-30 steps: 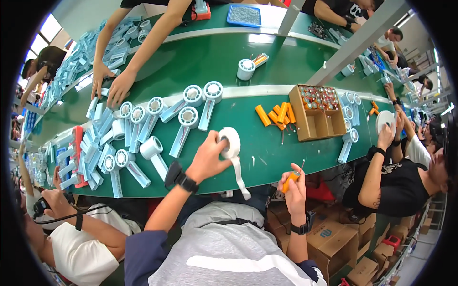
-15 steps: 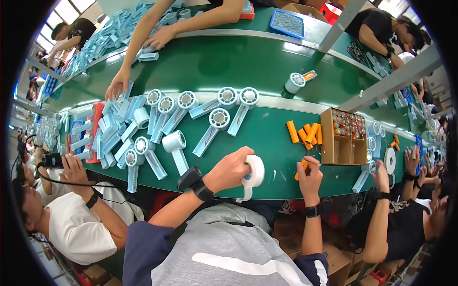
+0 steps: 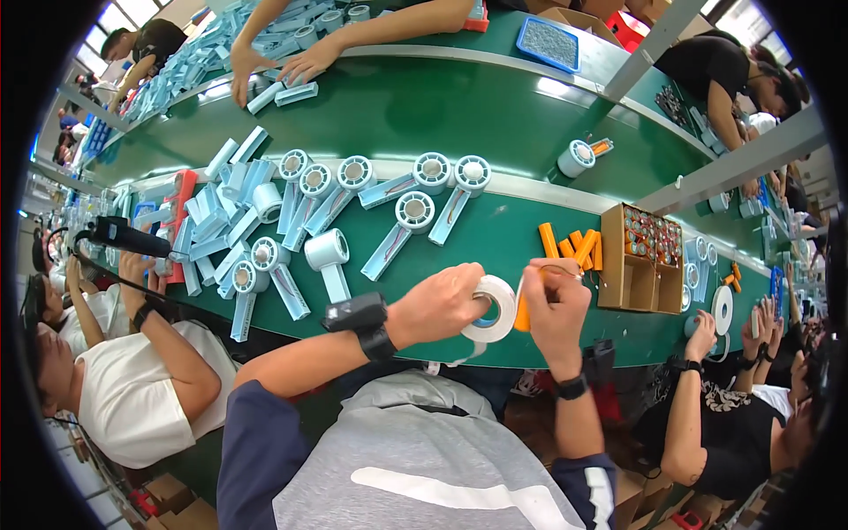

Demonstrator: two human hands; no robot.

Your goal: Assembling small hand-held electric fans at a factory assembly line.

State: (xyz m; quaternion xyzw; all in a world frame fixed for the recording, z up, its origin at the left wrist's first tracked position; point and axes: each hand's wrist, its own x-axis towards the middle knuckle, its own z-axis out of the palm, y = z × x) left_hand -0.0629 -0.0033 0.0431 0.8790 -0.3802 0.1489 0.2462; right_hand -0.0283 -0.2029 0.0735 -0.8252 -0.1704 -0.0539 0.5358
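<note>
My left hand (image 3: 439,305) is closed round a roll of white tape (image 3: 506,311), with a loose end of tape hanging below it near the table's front edge. My right hand (image 3: 562,309) pinches an orange cylindrical battery (image 3: 523,313) upright beside the roll. The fingers hide much of the battery, and whether tape touches it I cannot tell. Several more orange batteries (image 3: 570,247) lie just beyond my right hand. Left of my hands, light-blue handheld fan housings (image 3: 328,256) with round heads are spread on the green table.
A cardboard box (image 3: 616,274) of wired parts stands to the right of the loose batteries. Blue handle shells (image 3: 208,216) are piled at the left by a red rack (image 3: 184,199). Beyond the metal rail, a fan (image 3: 577,157) sits on the green belt. Co-workers sit on both sides and opposite.
My right hand has lifted a battery from the table and moved left to the tape roll. My left hand has turned the roll toward it. The co-worker opposite has drawn a hand back.
</note>
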